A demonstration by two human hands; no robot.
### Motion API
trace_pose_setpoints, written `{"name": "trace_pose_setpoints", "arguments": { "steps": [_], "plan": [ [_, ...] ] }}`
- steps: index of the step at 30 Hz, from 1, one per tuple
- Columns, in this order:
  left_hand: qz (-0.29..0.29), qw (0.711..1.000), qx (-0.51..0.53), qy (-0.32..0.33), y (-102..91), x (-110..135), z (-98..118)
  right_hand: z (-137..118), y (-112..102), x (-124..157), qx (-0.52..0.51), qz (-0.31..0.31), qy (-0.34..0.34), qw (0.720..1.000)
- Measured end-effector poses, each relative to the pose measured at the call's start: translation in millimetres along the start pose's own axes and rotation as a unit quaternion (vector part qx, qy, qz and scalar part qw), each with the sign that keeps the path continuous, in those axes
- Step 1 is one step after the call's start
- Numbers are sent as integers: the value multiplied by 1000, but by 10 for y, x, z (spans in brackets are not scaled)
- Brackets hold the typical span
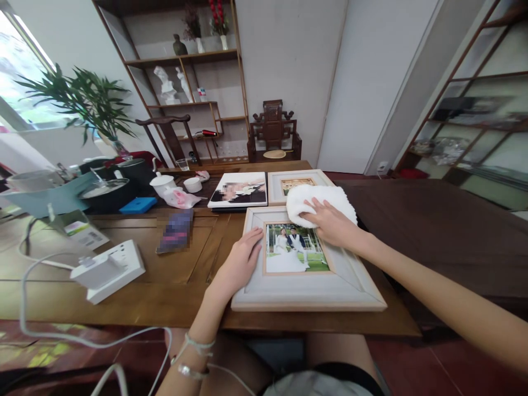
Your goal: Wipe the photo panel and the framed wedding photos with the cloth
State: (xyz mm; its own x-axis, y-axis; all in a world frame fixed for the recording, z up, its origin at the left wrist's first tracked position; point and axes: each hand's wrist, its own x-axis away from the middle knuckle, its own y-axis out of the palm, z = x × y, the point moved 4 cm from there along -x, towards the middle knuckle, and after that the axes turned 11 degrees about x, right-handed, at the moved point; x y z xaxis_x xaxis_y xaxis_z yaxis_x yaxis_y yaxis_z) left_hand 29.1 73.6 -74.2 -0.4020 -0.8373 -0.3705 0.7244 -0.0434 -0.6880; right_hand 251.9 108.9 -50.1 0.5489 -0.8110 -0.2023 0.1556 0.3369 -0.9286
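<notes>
A pale wooden picture frame (305, 296) with a photo of two people in it lies flat near the table's front edge. My left hand (243, 258) rests on the left side of this frame, fingers stretched out. At the frame's upper right, my right hand (330, 220) presses on a folded white fluffy cloth (319, 199), its fingers spread over the cloth and partly sunk into it. The cloth covers the frame's top right part and overlaps a second frame (275, 190) lying behind. Beside that one lies a white-edged photo panel (239, 187).
On the left stand a white power strip (117, 269) with cables, an opened small box (80, 228), a blue box (138, 205), a dark pot (107, 192) and white cups (163, 184). A dark booklet (175, 231) lies mid-table. A dark brown surface (445, 236) extends on the right.
</notes>
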Motion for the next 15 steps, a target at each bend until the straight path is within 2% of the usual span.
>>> {"name": "trace_pose_setpoints", "arguments": {
  "steps": [4,10,12,15],
  "plan": [
    [5,1000,3,-3,17,-3,-17,-108,-48,101,-15,-15,-49,999],
    [6,1000,-5,-4,34,-13,-35,-621,-470,849,-86,-78,-118,986],
    [4,1000,-8,-4,33,-17,-32,-781,-643,1074,-111,-72,-140,981],
    [-3,1000,-14,-7,29,-21,-24,-872,-729,1199,-127,-68,-133,981]
  ]
}}
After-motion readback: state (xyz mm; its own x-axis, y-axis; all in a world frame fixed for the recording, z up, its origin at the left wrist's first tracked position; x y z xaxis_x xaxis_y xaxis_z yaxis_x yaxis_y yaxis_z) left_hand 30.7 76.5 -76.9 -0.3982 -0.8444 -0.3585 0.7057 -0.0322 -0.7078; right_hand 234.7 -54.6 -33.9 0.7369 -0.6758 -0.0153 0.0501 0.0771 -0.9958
